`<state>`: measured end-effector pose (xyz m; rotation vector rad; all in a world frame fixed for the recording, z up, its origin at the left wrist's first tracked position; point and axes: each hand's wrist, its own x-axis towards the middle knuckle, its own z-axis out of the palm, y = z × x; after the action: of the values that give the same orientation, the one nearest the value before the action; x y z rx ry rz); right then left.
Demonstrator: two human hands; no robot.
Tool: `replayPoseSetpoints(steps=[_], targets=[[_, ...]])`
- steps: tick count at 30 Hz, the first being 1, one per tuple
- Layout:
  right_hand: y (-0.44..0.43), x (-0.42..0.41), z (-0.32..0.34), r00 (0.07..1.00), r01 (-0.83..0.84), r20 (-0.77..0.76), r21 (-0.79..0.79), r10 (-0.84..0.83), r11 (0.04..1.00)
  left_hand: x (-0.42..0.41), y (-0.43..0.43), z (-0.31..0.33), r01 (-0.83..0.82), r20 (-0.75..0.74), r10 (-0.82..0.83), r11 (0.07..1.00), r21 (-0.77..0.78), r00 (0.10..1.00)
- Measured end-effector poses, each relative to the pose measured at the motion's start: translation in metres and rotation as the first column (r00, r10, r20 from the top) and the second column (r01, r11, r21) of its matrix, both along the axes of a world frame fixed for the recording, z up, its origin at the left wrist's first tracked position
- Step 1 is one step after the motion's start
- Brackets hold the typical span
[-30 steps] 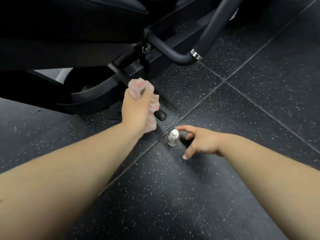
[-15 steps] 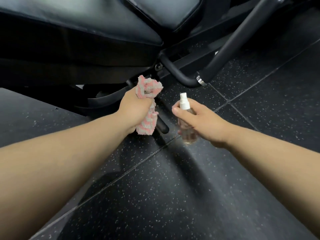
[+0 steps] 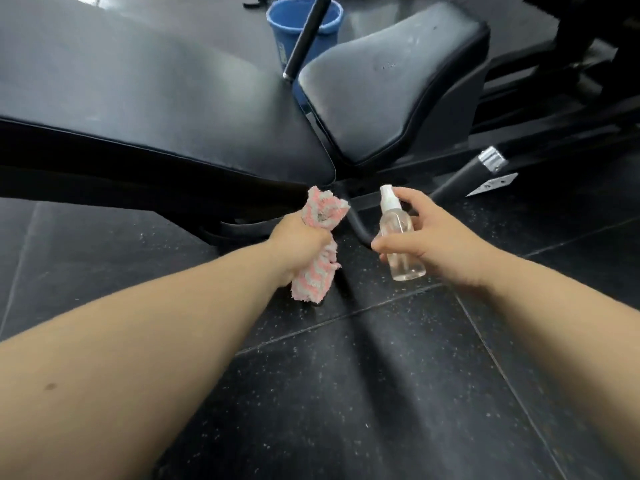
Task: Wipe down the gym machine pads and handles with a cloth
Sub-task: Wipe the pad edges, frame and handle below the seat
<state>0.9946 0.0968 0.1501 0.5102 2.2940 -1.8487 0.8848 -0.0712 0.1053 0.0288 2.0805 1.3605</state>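
Head view: left hand (image 3: 300,242) fisting tight round a pink-and-grey cloth (image 3: 318,245), fingers clamped together on its middle, fluffy ends sticking out above and below the fist; probably bunched like this to keep it ready while the other hand deals with the spray. Right hand (image 3: 440,242) gripping a small clear spray bottle (image 3: 400,239), thumb and fingers closed round the body, forefinger curling up behind the white nozzle, likely for pumping. Bottle tilting slightly, nozzle facing toward the cloth and the bench just beyond. Both hands hovering above the floor (image 3: 381,393), near the bench's lower edge, close together but not touching.

Looking at materials: cloth thick, looped, chenille-like, striped. Bottle smooth transparent plastic, cylindrical, liquid inside clear. Long back pad (image 3: 145,98) and wedge-shaped seat pad (image 3: 391,81) both in black glossy vinyl with rounded piped edges, faintly smudged. Speckled dark rubber tiles underfoot. Blue bucket (image 3: 304,26) standing behind the pads, a black tube (image 3: 304,36) crossing in front of it.
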Motion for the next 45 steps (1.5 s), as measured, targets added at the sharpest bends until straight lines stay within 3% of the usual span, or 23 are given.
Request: replayPoseSetpoints(steps=[6, 15, 17, 20, 24, 28, 36, 45], targets=[[0.006, -0.015, 0.009, 0.993, -0.074, 0.080, -0.104, 0.083, 0.992, -0.012, 0.012, -0.011, 0.064, 0.029, -0.064, 0.998, -0.015, 0.998], [0.009, -0.022, -0.007, 0.983, 0.001, 0.180, -0.225, 0.040, 0.974, -0.028, 0.028, -0.037, 0.061, 0.142, -0.065, 0.997, 0.037, 0.988], [0.009, -0.031, -0.007, 0.981, -0.016, 0.192, -0.115, 0.038, 0.993, -0.028, 0.026, -0.050, 0.003, 0.164, -0.009, 0.999, 0.034, 0.986], [0.006, -0.049, -0.012, 0.978, -0.141, 0.189, 0.275, 0.091, 0.951, -0.030, 0.018, -0.070, -0.231, 0.254, 0.208, 0.971, 0.063, 0.944], [-0.001, -0.082, -0.024, 0.942, -0.258, 0.309, 0.431, 0.127, 0.865, -0.043, 0.011, -0.090, -0.421, 0.286, 0.384, 0.904, 0.077, 0.878], [-0.007, -0.108, -0.042, 0.973, -0.161, 0.229, 0.669, 0.004, 0.726, -0.048, 0.009, -0.094, -0.424, 0.308, 0.374, 0.899, 0.112, 0.875], [-0.012, -0.132, -0.054, 0.966, -0.184, 0.256, 0.796, -0.044, 0.577, -0.045, 0.004, -0.103, -0.421, 0.345, 0.361, 0.900, 0.115, 0.867], [-0.020, -0.089, -0.042, 0.972, -0.201, 0.235, 0.803, 0.012, 0.560, -0.055, 0.019, -0.090, -0.417, 0.342, 0.356, 0.900, 0.124, 0.870]])
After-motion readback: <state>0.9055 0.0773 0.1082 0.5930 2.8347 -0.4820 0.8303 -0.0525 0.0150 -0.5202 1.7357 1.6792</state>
